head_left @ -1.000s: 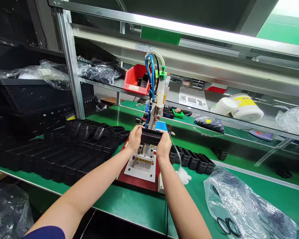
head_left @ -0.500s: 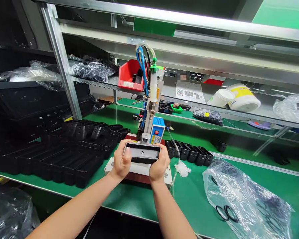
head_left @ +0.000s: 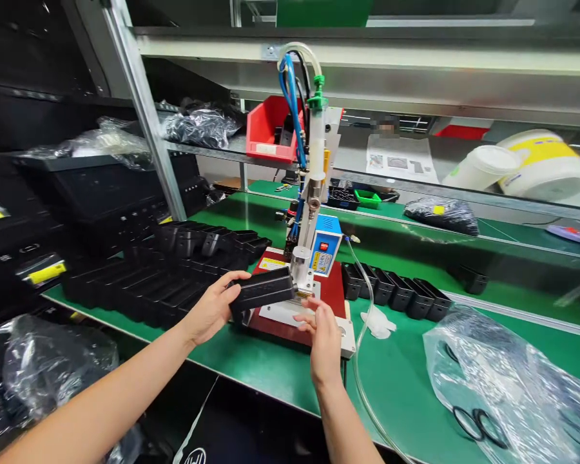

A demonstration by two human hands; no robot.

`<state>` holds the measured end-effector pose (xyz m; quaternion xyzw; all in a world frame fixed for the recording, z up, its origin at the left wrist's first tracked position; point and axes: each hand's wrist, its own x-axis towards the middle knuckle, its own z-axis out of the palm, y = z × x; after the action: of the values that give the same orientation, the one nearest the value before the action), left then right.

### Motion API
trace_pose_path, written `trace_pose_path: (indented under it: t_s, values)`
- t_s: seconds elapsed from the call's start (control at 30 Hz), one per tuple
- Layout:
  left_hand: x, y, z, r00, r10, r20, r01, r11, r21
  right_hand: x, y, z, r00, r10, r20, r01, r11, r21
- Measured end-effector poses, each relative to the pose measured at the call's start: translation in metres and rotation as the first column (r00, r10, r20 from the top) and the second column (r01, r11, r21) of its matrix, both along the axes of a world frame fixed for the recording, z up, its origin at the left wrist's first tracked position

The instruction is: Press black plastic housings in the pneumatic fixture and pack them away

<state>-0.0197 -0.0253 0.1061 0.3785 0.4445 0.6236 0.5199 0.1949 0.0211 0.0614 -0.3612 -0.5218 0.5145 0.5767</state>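
My left hand [head_left: 215,306] grips one end of a black rectangular housing [head_left: 265,288], thumb on the near side. The housing is tilted, and its closed outer side faces me; its hollow is hidden. Its free end is in front of the metal cylinder of a dispensing machine [head_left: 316,187] with a syringe and blue hoses. My right hand [head_left: 321,328] is off the housing, fingers apart and slightly bent, over the machine's white front plate [head_left: 290,319]. The machine's dark red base [head_left: 333,290] lies beneath both hands.
Rows of black housings [head_left: 120,290] fill the left of the green bench [head_left: 265,374]. More housings [head_left: 396,290] line up right of the machine, beside a clear tube [head_left: 362,361] and white tissue [head_left: 379,322]. A plastic bag [head_left: 502,367] with black rings [head_left: 478,425] lies at right.
My right hand has let go of the housing and opened. My left hand has turned the housing from hollow side showing to closed side showing. The view has shifted left.
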Motion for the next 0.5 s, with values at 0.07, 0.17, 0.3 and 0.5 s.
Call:
trace_pose_path:
  t_s: [0.07,0.17,0.3,0.5]
  values:
    - [-0.005,0.000,0.003,0.991,0.002,0.131,0.005,0.999,-0.050,0.003,-0.012,-0.007,0.988,0.016,0.153,-0.021,0.999,0.034]
    - [-0.011,0.001,0.006,0.981,0.014,0.191,-0.002,0.998,-0.064,0.005,-0.032,-0.025,0.918,0.046,0.394,-0.120,0.979,0.166]
    - [-0.023,0.016,0.003,0.990,0.070,0.122,-0.069,0.998,-0.008,0.008,-0.051,-0.066,0.748,-0.139,0.649,-0.209,0.879,0.428]
    - [-0.065,0.104,0.001,0.832,0.356,-0.426,-0.335,0.934,0.126,0.001,-0.051,-0.121,0.445,-0.404,0.799,-0.397,0.711,0.581]
